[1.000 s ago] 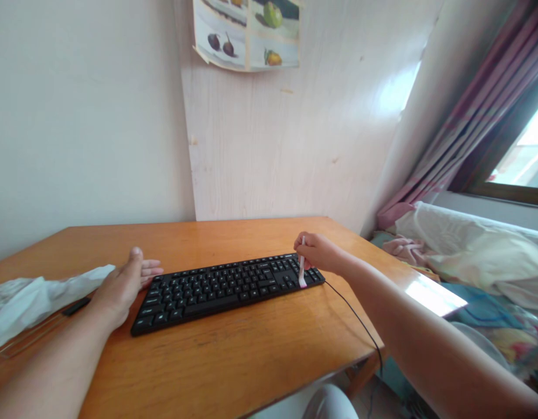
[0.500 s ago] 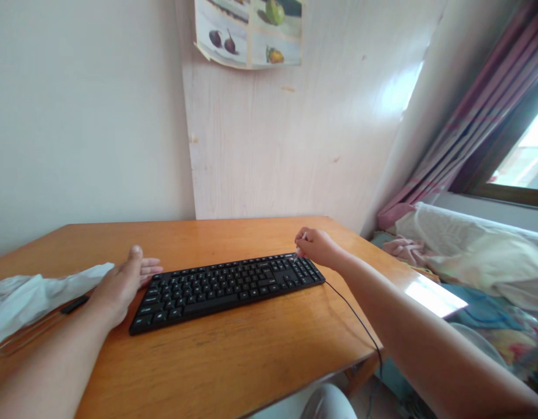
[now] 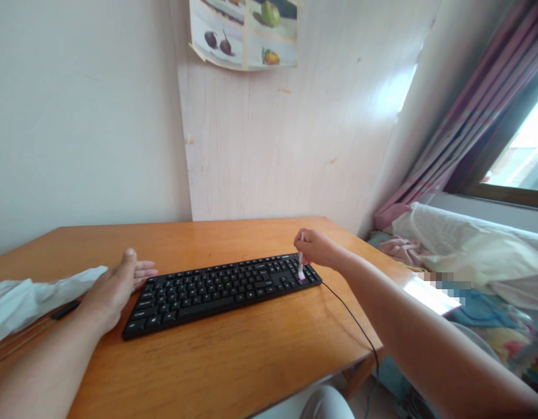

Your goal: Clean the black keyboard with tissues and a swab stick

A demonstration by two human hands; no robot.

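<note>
A black keyboard [image 3: 207, 297] lies on the wooden table, its right end angled away from me. My right hand [image 3: 314, 245] is closed around a slim white brush [image 3: 300, 262], perhaps a toothbrush. The brush stands nearly upright, its pinkish end down at the number keys on the keyboard's right side. At the other end, my left hand [image 3: 116, 285] is open, thumb up and fingers stretched out. Its fingers are beside the keyboard's left edge; whether they touch it I cannot tell.
A crumpled white plastic bag [image 3: 37, 299] and a black-ended thin item [image 3: 66, 309] lie left of my left hand. The keyboard's cable [image 3: 356, 317] runs over the table's [image 3: 234, 372] right edge. Bedding [image 3: 460, 238] is piled at the right, under a window.
The brush's lower end has come down and toward me, from the keyboard's top edge onto the number keys. My left hand stays open at the left end. The view has shifted slightly.
</note>
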